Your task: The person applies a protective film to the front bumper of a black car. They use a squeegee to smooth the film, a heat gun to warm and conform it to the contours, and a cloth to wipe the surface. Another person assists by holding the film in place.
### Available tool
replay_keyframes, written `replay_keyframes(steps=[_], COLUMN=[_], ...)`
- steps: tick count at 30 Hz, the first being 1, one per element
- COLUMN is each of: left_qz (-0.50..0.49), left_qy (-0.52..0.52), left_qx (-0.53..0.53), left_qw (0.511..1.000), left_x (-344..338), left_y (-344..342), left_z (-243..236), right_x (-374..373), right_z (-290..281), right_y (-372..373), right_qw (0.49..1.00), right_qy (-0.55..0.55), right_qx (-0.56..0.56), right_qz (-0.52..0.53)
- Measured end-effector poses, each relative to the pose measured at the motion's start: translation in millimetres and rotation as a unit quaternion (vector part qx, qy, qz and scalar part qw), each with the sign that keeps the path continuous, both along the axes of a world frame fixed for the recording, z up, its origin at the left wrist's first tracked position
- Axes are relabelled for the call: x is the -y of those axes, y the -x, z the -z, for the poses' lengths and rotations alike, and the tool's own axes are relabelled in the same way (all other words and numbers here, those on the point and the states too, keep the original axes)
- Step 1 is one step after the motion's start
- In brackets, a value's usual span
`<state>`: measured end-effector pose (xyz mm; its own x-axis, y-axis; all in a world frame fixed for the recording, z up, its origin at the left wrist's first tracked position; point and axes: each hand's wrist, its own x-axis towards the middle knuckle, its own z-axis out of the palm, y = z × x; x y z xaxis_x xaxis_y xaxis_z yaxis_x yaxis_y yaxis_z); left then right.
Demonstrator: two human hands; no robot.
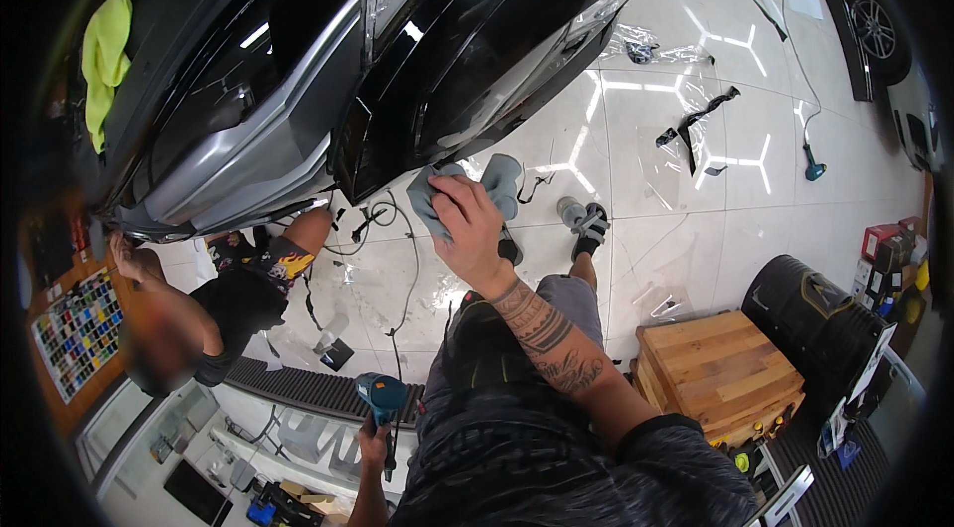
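Observation:
My right hand (465, 219) is closed round a folded grey cloth (429, 201), held near the lower edge of the black car door (427, 80). Whether the cloth touches the panel, I cannot tell. Low at my left side, my left hand (374, 446) grips the handle of a teal heat gun (382, 391), whose cable trails near it. The open door's glossy surface reflects the ceiling lights. Beside it stands the dark car body (238, 90) with a grey sill.
A co-worker (238, 318) crouches at the left by the car. Cables, film scraps and black trim strips (691, 130) lie on the tiled floor. Another heat gun (814, 165) lies at the right. A wooden box (717, 363) and a black drum (805, 303) stand at lower right.

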<state>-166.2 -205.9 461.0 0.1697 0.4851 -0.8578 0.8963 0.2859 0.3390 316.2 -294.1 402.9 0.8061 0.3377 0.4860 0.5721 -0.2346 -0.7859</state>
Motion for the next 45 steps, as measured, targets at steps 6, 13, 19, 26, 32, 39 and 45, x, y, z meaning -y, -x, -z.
replay_keyframes(steps=[6,13,19,26,32,39,45], left_qz=[-0.013,0.022,0.042,0.116,0.074,0.080,0.092], left_qy=[0.018,0.022,0.038,-0.002,0.009,0.013,0.008], left_qx=[0.001,0.007,0.014,0.052,0.007,0.043,0.019], left_qw=[1.000,0.999,0.998,0.992,0.997,0.996,0.996], left_x=[-4.3,-17.8,-22.9,-32.9,-39.5,-45.9,-53.8], left_y=[-9.6,-7.4,-9.4,-4.8,-19.3,-34.1,-28.0], left_z=[0.8,11.5,16.5,25.4,21.0,12.8,15.9], right_x=[-13.4,-20.0,-22.6,-26.0,-24.4,-4.6,-3.3], right_z=[-7.0,4.7,2.9,-6.8,-20.4,-8.9,-7.5], right_y=[6.3,-0.2,-1.5,0.0,-1.6,7.0,15.1], right_qw=[0.998,0.997,0.998,0.996,0.994,0.993,0.992], right_qy=[0.024,-0.007,-0.025,-0.045,-0.026,-0.079,-0.072], right_qx=[0.029,0.045,0.030,-0.014,-0.082,-0.074,-0.101], right_qz=[0.058,0.066,0.058,0.074,0.069,0.036,0.024])
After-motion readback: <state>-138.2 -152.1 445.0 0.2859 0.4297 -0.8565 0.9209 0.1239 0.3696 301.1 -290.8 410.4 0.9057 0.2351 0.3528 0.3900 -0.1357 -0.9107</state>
